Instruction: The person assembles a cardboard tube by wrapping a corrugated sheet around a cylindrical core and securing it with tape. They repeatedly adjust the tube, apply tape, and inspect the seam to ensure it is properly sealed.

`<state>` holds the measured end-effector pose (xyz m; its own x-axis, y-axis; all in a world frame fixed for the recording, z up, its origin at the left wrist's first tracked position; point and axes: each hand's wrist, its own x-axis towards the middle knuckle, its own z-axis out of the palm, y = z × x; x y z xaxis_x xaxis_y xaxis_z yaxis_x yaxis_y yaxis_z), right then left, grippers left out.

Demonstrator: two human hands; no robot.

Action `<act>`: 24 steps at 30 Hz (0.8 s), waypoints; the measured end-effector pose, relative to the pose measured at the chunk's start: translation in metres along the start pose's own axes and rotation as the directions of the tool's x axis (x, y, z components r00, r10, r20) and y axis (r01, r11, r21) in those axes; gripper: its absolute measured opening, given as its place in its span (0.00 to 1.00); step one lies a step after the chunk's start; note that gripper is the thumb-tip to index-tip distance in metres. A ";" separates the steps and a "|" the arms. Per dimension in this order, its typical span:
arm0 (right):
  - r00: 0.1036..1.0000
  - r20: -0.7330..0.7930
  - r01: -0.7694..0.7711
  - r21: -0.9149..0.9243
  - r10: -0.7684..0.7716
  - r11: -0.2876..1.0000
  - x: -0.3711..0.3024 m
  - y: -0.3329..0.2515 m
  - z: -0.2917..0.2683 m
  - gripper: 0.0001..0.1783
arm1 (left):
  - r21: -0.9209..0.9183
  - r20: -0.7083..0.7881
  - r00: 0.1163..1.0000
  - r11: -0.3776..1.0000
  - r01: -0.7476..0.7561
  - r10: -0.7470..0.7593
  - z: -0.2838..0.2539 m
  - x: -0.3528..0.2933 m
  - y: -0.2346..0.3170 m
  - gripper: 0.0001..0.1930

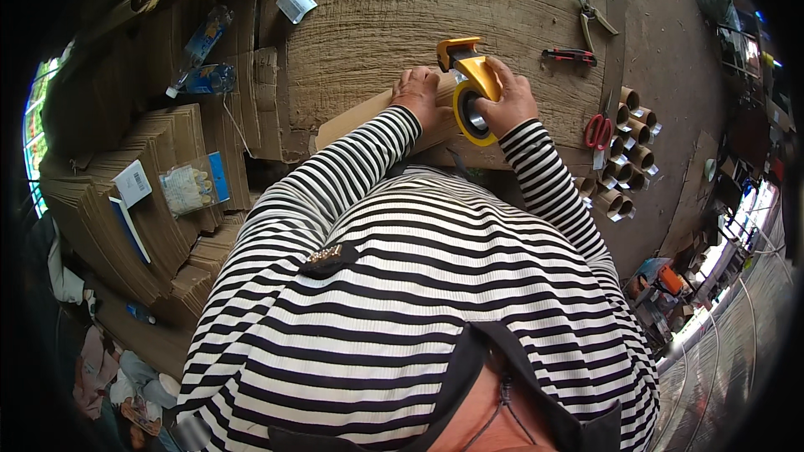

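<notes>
My right hand (509, 102) is closed around a yellow tape dispenser (479, 75) with a roll of tape in it. The dispenser's head tilts over the end of a long piece of brown cardboard (356, 120), which lies slantwise along the near edge of the wooden table. My left hand (419, 94) grips this cardboard from above with bent fingers, just left of the dispenser. The sleeve and hand hide part of the cardboard, so I cannot tell whether it is fully rolled.
On the table's right lie pruning shears (590, 18), a red and black utility knife (571, 56) and red-handled scissors (598, 130). Several cardboard tubes (628, 151) are piled beyond. Stacked cardboard (126, 201) and plastic bottles (203, 46) stand left; a small packet (296, 5) lies farther back.
</notes>
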<state>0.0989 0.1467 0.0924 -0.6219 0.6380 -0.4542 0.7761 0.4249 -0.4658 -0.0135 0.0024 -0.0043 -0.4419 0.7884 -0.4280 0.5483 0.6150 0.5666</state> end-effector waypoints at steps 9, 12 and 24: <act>0.967 0.219 -0.042 -0.374 0.132 0.927 0.036 -0.034 -0.002 0.39 | -0.101 -0.111 0.985 0.985 -0.143 0.132 0.020 -0.005 -0.015 0.30; 0.955 0.255 -0.032 -0.427 0.154 0.904 0.044 -0.044 -0.002 0.38 | -0.128 -0.125 0.986 0.984 -0.127 0.111 0.020 -0.011 -0.013 0.30; 0.862 0.418 0.037 -0.615 0.286 0.788 0.083 -0.078 0.005 0.37 | -0.192 -0.003 1.000 0.981 -0.004 0.003 0.020 0.006 -0.018 0.41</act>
<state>-0.0137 0.1631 0.0868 -0.3579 0.4028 -0.8424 0.6526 0.7531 0.0829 -0.0122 -0.0037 -0.0314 -0.4425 0.7904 -0.4237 0.4034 0.5974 0.6931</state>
